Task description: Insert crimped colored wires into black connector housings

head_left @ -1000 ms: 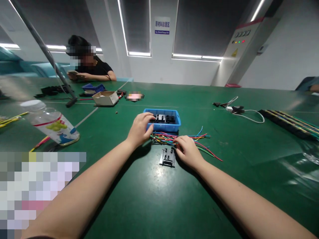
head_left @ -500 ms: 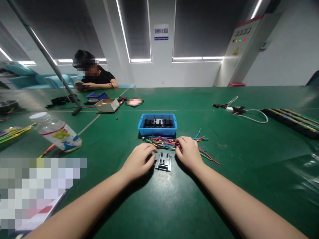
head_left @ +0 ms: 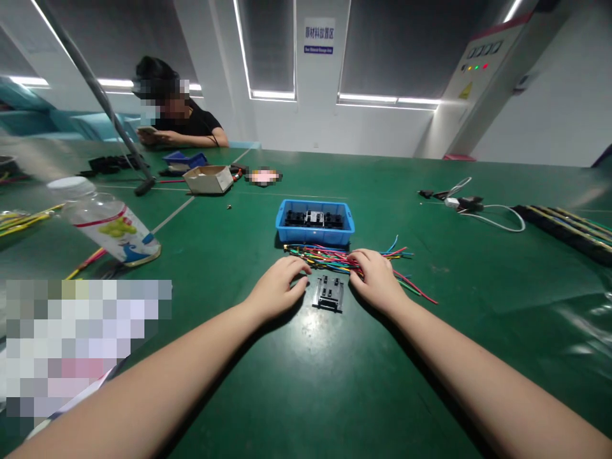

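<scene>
- At centre: a grey-and-black slotted plate (head_left: 329, 293), flat on the green surface (head_left: 306, 382), between the hands and apparently untouched.
- Just beyond: a bundle of coloured wires (head_left: 322, 256), laid crosswise, with ends fanned to the right.
- Over the bundle: the right hand (head_left: 377, 279), fingers bent down onto the wires; clamped or merely resting, impossible to tell.
- Just left of the plate: the left hand (head_left: 280, 287), apparently empty, fingers and thumb apart.
- Step in hand, as judged: handling of the wires at the right, with the plate close by.
- Required of the next move, as judged: a fine fingertip pinch to single out one wire, with the left hand free for steadying.
- Behind the bundle: a blue bin (head_left: 315, 236), with black parts (head_left: 313, 219) inside.
- Farther out: a tilted bottle (head_left: 119, 226) to the left, a white cable (head_left: 502, 217) to the right, a seated person (head_left: 191, 124) opposite.
</scene>
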{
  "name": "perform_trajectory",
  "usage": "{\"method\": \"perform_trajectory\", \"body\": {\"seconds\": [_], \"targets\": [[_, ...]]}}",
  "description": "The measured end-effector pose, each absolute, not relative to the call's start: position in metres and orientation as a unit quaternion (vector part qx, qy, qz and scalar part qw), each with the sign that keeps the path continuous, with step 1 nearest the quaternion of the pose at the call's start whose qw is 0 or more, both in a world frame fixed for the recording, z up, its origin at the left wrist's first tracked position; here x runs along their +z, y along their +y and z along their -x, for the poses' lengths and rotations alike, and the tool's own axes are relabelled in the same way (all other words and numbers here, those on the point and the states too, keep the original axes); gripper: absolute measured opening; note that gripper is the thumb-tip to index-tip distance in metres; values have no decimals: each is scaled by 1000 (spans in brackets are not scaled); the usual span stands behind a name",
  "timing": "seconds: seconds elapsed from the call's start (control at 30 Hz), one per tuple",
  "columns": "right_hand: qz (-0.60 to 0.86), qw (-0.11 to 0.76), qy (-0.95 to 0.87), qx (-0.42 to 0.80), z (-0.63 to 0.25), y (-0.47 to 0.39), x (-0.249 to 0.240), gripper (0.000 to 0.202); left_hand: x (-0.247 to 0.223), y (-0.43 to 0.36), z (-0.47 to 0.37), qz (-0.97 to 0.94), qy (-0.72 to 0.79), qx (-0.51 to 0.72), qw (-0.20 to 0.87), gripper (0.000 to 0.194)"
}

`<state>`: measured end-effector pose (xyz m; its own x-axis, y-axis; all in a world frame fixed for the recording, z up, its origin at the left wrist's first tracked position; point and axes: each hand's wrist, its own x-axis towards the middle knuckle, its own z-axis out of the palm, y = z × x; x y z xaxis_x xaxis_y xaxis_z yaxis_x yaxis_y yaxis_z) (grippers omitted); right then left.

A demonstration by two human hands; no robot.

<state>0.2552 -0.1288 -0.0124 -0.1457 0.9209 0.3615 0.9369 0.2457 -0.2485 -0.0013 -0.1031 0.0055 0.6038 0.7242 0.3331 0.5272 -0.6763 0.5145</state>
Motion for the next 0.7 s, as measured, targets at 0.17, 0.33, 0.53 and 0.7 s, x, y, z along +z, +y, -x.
{"method": "perform_trajectory", "body": {"seconds": [0.17,0.33,0.53,0.7], "targets": [[606,218,-764,-35,-256,-129,-14,27,7,-112,-3,-878,326,276,214,28],[604,222,-763,-55,-254,-129,-15,29,6,-120,-4,-925,266,193,193,67],[606,227,-759,-69,-250,-130,-16,27,4,-120,-2,-931,250,199,178,49],[607,220,-760,-67,-253,-119,-2,29,6,-120,-1,-928,249,203,191,44]]}}
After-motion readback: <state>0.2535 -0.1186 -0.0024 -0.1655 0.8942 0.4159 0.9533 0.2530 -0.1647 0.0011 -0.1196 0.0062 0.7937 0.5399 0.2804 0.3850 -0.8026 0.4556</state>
